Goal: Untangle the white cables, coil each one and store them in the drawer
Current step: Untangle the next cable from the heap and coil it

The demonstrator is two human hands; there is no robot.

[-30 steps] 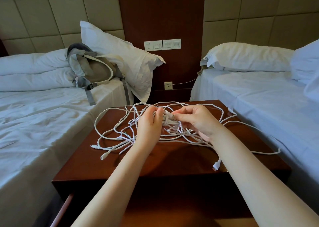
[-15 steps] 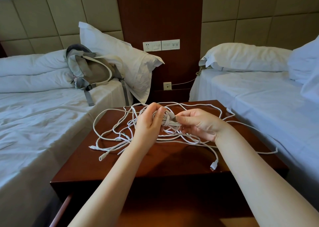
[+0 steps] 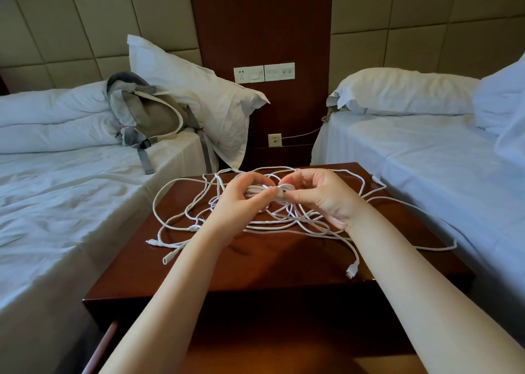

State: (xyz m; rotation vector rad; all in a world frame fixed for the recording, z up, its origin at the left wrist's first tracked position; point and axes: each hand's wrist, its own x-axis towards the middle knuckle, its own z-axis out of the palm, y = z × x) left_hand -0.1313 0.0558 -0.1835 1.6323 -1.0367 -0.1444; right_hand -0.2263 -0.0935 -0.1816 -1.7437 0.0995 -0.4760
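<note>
1. The white cables (image 3: 295,217) lie in a big messy heap on the far half of the brown counter (image 3: 270,268), and loops spill out left and right
2. The left hand (image 3: 241,203) has its fingers curled round a small tight bunch (image 3: 285,189) of cable, lifted a little above the heap so it cannot slip away
3. The right hand (image 3: 324,200) pinches the same bunch with thumb and fingertip, just beside the left thumb; I think it is picking at a knot to work it loose
4. One plug end (image 3: 351,271) lies free near the right arm, and more lie on the left; free ends look like the easy ones to pull out first
5. No tidy coil lies on the counter, so the job looks to be near its start
6. The drawer (image 3: 106,342) seems to peek out under the near left corner; I cannot tell how far open it is
</note>
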